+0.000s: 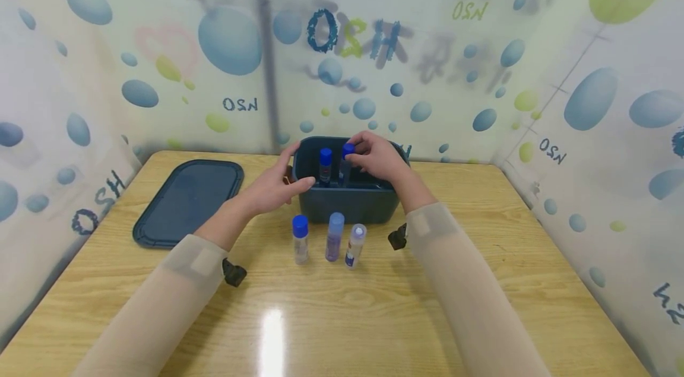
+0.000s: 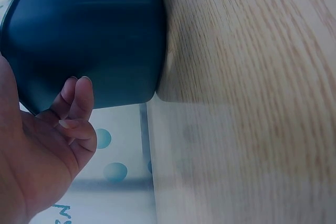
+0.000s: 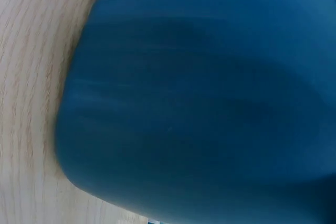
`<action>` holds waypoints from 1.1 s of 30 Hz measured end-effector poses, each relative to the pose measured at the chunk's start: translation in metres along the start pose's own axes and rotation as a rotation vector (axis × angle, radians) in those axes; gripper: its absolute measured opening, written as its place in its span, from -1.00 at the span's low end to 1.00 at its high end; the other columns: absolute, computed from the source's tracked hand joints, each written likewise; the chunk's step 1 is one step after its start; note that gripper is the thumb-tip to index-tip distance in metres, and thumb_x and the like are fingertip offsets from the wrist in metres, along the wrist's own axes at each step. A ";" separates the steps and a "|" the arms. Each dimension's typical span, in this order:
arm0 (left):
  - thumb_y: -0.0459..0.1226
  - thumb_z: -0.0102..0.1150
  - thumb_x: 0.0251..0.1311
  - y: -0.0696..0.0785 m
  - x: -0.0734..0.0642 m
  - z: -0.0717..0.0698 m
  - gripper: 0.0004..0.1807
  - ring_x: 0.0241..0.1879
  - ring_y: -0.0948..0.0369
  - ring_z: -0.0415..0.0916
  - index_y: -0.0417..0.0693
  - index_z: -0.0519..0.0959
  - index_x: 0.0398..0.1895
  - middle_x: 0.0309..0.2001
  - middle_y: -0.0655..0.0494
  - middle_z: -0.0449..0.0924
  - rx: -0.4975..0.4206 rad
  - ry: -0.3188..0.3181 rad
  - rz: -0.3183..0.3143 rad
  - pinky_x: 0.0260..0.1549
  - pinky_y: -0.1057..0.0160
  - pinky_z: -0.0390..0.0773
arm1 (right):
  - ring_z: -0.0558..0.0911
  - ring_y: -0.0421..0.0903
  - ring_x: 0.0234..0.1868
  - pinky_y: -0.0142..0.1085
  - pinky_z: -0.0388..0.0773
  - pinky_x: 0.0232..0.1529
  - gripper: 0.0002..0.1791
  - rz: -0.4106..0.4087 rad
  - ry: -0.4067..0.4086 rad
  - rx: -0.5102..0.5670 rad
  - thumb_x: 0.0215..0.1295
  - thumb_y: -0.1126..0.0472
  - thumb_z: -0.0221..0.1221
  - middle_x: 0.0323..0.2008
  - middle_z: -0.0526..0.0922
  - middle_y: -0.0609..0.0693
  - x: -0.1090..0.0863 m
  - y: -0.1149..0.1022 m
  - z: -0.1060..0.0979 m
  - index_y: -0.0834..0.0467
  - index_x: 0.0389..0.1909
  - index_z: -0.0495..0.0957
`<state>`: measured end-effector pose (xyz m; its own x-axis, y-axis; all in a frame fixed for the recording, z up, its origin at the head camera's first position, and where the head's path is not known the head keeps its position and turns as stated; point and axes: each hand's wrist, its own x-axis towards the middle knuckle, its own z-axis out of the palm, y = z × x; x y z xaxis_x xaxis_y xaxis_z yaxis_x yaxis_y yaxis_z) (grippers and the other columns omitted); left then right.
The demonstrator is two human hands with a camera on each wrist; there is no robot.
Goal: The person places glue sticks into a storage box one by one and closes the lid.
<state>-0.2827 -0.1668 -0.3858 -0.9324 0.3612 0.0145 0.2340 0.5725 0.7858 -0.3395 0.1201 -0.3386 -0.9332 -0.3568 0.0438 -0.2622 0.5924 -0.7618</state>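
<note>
A dark blue bin (image 1: 347, 205) stands on the table against the back wall. My right hand (image 1: 378, 157) reaches over it and pinches the blue cap of a slim tube (image 1: 344, 172) upright inside. Beside that one, to the left, a second blue-capped tube (image 1: 325, 166) stands in the bin. My left hand (image 1: 272, 187) is at the bin's left end, thumb stretched over the front rim. In the left wrist view, several loosely bent fingers (image 2: 81, 98) lie along the outer wall. The right wrist view shows only the bin's side (image 3: 184, 103) and some tabletop; the right hand is hidden there.
In front of the bin stand three small tubes: a clear one with a blue cap (image 1: 301, 240), a purplish one with a lighter blue cap (image 1: 334, 237), and a pale-topped one (image 1: 355, 245). A dark blue lid (image 1: 189, 202) lies flat at the left.
</note>
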 end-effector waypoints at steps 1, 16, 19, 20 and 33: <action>0.25 0.19 0.54 0.000 0.000 0.000 0.10 -0.25 -0.12 0.68 0.40 -0.34 0.84 -0.10 -0.13 0.63 0.001 0.001 -0.001 -0.20 0.10 0.66 | 0.79 0.23 0.09 0.11 0.76 0.13 -0.61 0.004 -0.007 -0.016 0.61 0.15 0.30 0.20 0.74 0.25 0.000 0.000 0.001 0.17 0.32 0.55; 0.25 0.17 0.55 0.001 0.000 -0.001 0.10 -0.23 -0.15 0.69 0.39 -0.35 0.84 -0.11 -0.13 0.63 0.015 -0.001 -0.002 -0.23 0.10 0.64 | 0.80 0.11 0.03 -0.01 0.78 0.12 -0.63 0.047 -0.054 -0.042 0.63 0.16 0.29 0.14 0.77 0.20 0.003 0.003 0.004 0.15 0.32 0.54; 0.25 0.17 0.56 0.001 -0.001 0.000 0.10 -0.22 -0.16 0.68 0.39 -0.35 0.84 -0.12 -0.12 0.63 0.015 -0.003 -0.001 -0.23 0.10 0.64 | 0.79 0.11 0.03 -0.06 0.78 0.08 -0.62 0.061 -0.053 -0.049 0.63 0.15 0.29 0.16 0.76 0.19 0.002 0.003 0.004 0.14 0.34 0.54; 0.25 0.17 0.56 0.001 0.000 0.000 0.10 -0.22 -0.16 0.68 0.38 -0.35 0.84 -0.12 -0.12 0.62 0.014 -0.003 -0.001 -0.23 0.10 0.64 | 0.79 0.11 0.03 -0.07 0.78 0.07 -0.62 0.066 -0.054 -0.050 0.63 0.14 0.29 0.16 0.76 0.18 0.002 0.003 0.004 0.13 0.34 0.54; 0.25 0.18 0.55 0.001 -0.001 0.000 0.11 -0.24 -0.17 0.68 0.38 -0.35 0.84 -0.13 -0.13 0.62 0.017 -0.005 -0.001 -0.23 0.10 0.64 | 0.78 0.06 0.00 -0.11 0.78 0.03 -0.60 0.068 -0.050 -0.105 0.63 0.12 0.29 0.16 0.74 0.14 0.000 0.002 0.004 0.08 0.37 0.55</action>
<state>-0.2819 -0.1666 -0.3847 -0.9314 0.3639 0.0107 0.2376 0.5854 0.7751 -0.3388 0.1187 -0.3426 -0.9370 -0.3470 -0.0402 -0.2252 0.6880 -0.6899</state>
